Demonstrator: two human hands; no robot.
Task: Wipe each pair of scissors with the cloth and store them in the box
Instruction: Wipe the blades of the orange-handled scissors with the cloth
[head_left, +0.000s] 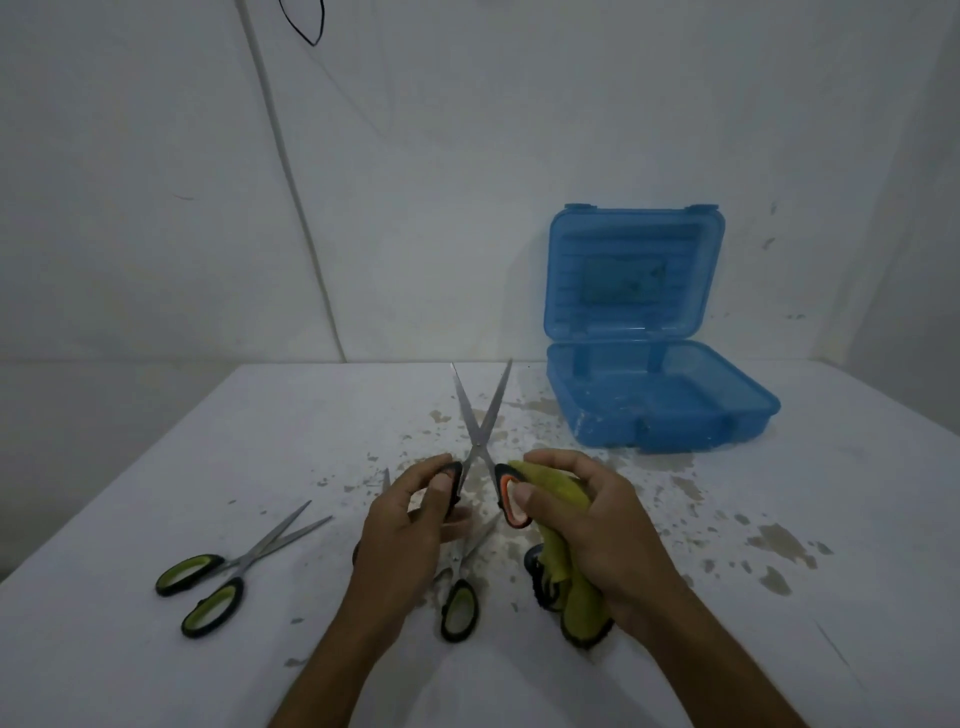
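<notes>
I hold orange-handled scissors (480, 415) upright over the table with the blades spread apart and pointing away. My left hand (410, 525) grips the left handle loop. My right hand (587, 509) pinches the right orange loop and also clutches a yellow-green cloth (558, 561) that hangs down from the palm. A green-handled pair (234, 571) lies on the table at the left. Another green-handled pair (460, 592) lies between my forearms, partly hidden by my left hand. The blue box (660, 400) stands open at the back right, nothing visible inside.
The white table (182, 441) has peeling, stained patches around the middle and right. The box lid (631, 275) leans up against the white wall. A thin pipe runs down the wall at the left.
</notes>
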